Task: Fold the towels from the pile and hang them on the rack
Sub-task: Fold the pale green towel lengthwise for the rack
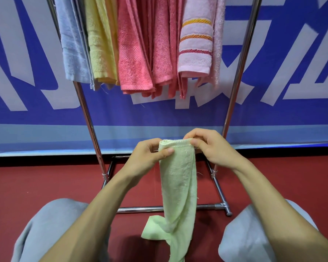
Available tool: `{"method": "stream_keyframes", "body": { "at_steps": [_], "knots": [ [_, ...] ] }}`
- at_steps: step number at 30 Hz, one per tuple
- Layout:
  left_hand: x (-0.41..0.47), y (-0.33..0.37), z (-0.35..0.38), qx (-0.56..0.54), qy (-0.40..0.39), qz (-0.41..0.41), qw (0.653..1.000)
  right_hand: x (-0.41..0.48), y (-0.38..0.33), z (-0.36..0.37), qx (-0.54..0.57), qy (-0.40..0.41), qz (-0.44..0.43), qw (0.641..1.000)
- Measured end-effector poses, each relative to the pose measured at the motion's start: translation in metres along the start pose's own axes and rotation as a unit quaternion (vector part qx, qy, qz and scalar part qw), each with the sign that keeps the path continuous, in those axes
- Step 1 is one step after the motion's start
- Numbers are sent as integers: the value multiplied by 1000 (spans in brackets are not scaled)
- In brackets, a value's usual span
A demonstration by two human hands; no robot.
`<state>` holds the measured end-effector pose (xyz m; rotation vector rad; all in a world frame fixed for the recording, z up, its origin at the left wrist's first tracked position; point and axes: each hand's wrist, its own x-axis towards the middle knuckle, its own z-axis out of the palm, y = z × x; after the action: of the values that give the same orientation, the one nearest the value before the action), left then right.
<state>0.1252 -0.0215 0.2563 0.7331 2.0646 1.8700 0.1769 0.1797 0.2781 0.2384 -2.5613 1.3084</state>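
Green towel point(178, 186) pinched at its top hem; left hand point(150, 154) and right hand point(212, 146) each grip a corner.
I see it dangling between grey knees point(51, 224), in front of the rack point(89, 127); hung towels point(134, 53), blue through pink, crowd the rack's upper part.

No legible text, number or brand anywhere. Only lettering: huge white character strokes printed on blue banner point(121, 114) behind rack point(87, 118). Cut off by frame edges, partly covered by hanging towels point(134, 53); too fragmentary to read. Orange and red stripes on pink towel purely decorative, no woven wording visible.
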Motion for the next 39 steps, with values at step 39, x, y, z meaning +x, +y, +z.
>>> {"method": "stream_keyframes", "body": {
  "at_steps": [39],
  "knots": [
    [38,258,-35,65,133,197,969,69,-214,-120,177,171,-60,967]
  ]
}}
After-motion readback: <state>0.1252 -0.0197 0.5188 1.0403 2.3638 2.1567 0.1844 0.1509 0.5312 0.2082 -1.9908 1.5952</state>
